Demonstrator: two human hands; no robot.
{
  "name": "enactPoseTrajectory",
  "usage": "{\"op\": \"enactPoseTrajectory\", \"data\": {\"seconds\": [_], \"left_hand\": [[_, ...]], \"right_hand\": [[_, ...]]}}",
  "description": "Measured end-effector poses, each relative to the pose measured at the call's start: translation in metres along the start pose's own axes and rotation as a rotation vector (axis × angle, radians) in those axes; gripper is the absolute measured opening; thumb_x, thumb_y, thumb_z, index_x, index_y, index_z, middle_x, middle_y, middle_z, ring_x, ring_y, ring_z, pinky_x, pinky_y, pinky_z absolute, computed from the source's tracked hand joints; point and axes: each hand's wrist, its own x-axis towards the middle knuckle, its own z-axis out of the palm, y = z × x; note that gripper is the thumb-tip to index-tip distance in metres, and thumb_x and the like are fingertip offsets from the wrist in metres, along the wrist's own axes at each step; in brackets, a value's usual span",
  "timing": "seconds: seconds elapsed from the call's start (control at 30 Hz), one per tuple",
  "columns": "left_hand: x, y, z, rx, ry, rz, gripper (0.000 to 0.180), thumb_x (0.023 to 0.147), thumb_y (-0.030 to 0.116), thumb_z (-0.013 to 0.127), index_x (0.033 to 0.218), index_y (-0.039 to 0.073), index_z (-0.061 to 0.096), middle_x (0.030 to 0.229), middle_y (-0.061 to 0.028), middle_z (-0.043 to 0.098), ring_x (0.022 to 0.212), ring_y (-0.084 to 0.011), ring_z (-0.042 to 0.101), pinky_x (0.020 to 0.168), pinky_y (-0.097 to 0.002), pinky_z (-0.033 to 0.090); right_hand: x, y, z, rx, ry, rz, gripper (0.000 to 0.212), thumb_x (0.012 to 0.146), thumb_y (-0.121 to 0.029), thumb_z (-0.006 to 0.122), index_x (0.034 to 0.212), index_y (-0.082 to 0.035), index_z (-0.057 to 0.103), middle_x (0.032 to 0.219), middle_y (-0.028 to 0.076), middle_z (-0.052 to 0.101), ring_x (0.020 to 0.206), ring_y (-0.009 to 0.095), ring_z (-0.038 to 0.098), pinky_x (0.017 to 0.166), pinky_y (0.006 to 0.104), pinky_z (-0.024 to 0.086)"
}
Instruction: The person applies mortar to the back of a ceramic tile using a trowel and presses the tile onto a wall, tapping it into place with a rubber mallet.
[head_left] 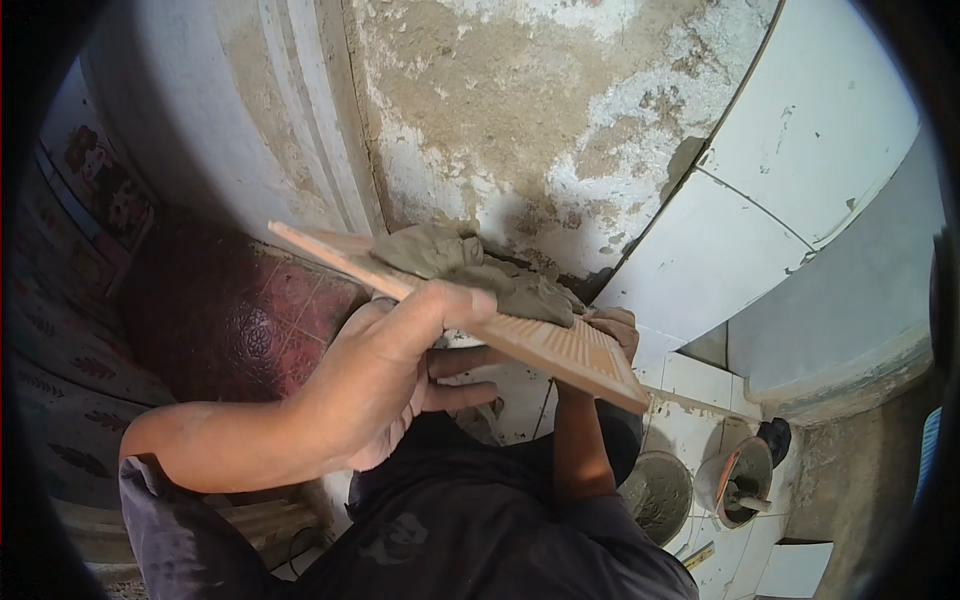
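Dark shirt cloth [470,550], cut off by the lower edge, is seen close to the camera. Above it, a tan tile [590,362] is held aslant in the air before a flaking wall [520,110]; its ribbed side is partly covered by grey mortar [430,252], and its other face is hidden. Much of the right hand [617,328] is blocked by the tile; bent fingers are seen at the far edge, but whether anything is gripped cannot be told. Near its middle, the tile is pinched by the left hand [400,350], the thumb laid on top and two fingers stretched below. The left elbow is bent outward. White tiles [720,240] are set at right, dark red floor [230,320] is seen at left, and mortar is held in a basin [657,495] and a bucket [762,465].
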Motion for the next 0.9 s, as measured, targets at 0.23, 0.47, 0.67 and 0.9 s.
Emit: {"op": "enactPoseTrajectory", "data": {"seconds": [0.23,0.47,0.67,0.9], "left_hand": [[0.091,-0.041,-0.076,0.784,0.373,0.844,0.086,0.072,0.025,0.081,0.133,-0.002,0.026,0.125,-0.022,0.045,0.119,-0.0307,0.045,0.102,-0.0392,0.036],[0.232,-0.057,-0.114,0.952,0.458,1.015,0.076,0.072,0.032,0.077,0.126,-0.006,0.04,0.126,-0.0269,0.047,0.12,-0.0401,0.044,0.1,-0.0449,0.036],[0.266,-0.057,-0.118,1.187,0.584,1.128,0.052,0.072,0.028,0.077,0.106,-0.001,0.051,0.095,-0.0178,0.053,0.096,-0.0363,0.049,0.084,-0.0426,0.04],[0.282,-0.053,-0.117,1.149,0.57,0.983,0.047,0.065,0.033,0.081,0.094,0.002,0.06,0.092,-0.0128,0.056,0.093,-0.032,0.053,0.079,-0.0418,0.043]], "right_hand": [[0.017,0.01,0.011,-0.022,0.049,0.033,0.042,0.07,-0.007,0.08,0.099,0.0,0.051,0.09,0.01,0.055,0.084,0.019,0.054,0.074,0.032,0.045],[0.046,0.028,0.021,0.009,0.163,0.474,0.044,0.071,-0.019,0.082,0.098,0.002,0.054,0.095,0.009,0.057,0.087,0.018,0.057,0.077,0.0319,0.048],[0.05,0.059,0.023,-0.056,0.084,0.559,0.04,0.074,-0.022,0.08,0.093,0.001,0.054,0.087,0.007,0.059,0.08,0.015,0.055,0.074,0.0296,0.047],[0.044,0.082,0.031,-0.192,0.154,0.633,0.036,0.074,-0.02,0.08,0.093,0.0,0.055,0.086,0.008,0.061,0.077,0.015,0.056,0.072,0.0303,0.047]]}}
